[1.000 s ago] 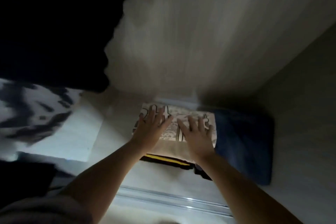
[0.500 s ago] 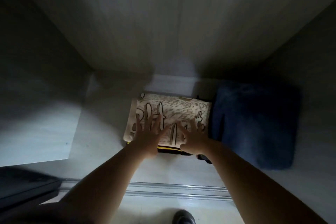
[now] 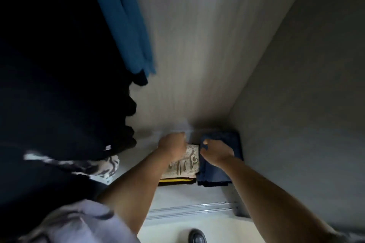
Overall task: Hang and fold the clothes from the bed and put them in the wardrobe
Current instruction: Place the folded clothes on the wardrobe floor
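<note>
A folded beige garment with a dark print (image 3: 186,163) lies on the wardrobe floor (image 3: 177,195), on top of a black and yellow folded piece (image 3: 177,180). A folded dark blue garment (image 3: 215,173) lies right beside it. My left hand (image 3: 173,146) is curled round the far left end of the beige garment. My right hand (image 3: 216,151) sits with curled fingers over the seam between the beige and blue garments. What its fingers hold is hidden.
Dark hanging clothes (image 3: 59,85) and a teal hanging garment (image 3: 126,25) fill the left side. A black and white patterned cloth (image 3: 104,165) hangs low at left. The wardrobe side wall (image 3: 306,104) is at right, and a sliding-door track (image 3: 189,208) runs along the front. A shoe (image 3: 197,236) shows below.
Both hands slid from lying flat on the near half of the beige garment to its far end and curled. The view pulled back, and the hanging clothes came into sight at left.
</note>
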Tool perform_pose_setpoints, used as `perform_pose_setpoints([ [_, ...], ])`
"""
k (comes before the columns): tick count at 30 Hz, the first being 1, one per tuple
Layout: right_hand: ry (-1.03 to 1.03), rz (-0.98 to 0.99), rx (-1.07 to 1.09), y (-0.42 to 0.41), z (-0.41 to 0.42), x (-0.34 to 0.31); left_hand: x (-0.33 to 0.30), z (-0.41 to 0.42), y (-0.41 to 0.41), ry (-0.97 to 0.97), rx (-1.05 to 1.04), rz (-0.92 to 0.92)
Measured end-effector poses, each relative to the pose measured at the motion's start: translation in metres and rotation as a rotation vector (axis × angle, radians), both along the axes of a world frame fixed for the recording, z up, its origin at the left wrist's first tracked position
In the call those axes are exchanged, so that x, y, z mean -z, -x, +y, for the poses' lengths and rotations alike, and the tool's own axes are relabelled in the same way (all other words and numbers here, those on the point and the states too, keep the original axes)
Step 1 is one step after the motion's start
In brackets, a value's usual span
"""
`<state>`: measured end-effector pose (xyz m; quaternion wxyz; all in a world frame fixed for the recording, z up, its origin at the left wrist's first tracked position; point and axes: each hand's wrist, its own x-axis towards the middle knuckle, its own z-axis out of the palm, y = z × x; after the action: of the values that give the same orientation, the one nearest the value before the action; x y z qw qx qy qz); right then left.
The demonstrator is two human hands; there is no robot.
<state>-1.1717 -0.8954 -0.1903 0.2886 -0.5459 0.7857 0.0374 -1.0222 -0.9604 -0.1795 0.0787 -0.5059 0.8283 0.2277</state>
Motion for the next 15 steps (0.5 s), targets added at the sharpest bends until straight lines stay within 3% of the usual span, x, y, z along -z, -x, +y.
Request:
perform_pose_setpoints([
  [4, 0.047, -0.008, 0.057, 0.006, 0.043, -0.086, -0.094, 0.017, 0.0, 0.076, 0.131, 0.033],
  [7, 0.012, -0.024, 0.119, 0.015, 0.097, -0.13, -0.133, 0.053, 0.012, 0.085, 0.351, -0.089],
  [11, -0.16, -0.073, 0.287, 0.036, 0.193, -0.16, -0.152, 0.137, 0.054, 0.117, 0.649, -0.184],
  [15, -0.227, -0.102, 0.522, 0.07, 0.308, -0.171, -0.167, 0.236, 0.114, 0.128, 0.882, -0.14],
])
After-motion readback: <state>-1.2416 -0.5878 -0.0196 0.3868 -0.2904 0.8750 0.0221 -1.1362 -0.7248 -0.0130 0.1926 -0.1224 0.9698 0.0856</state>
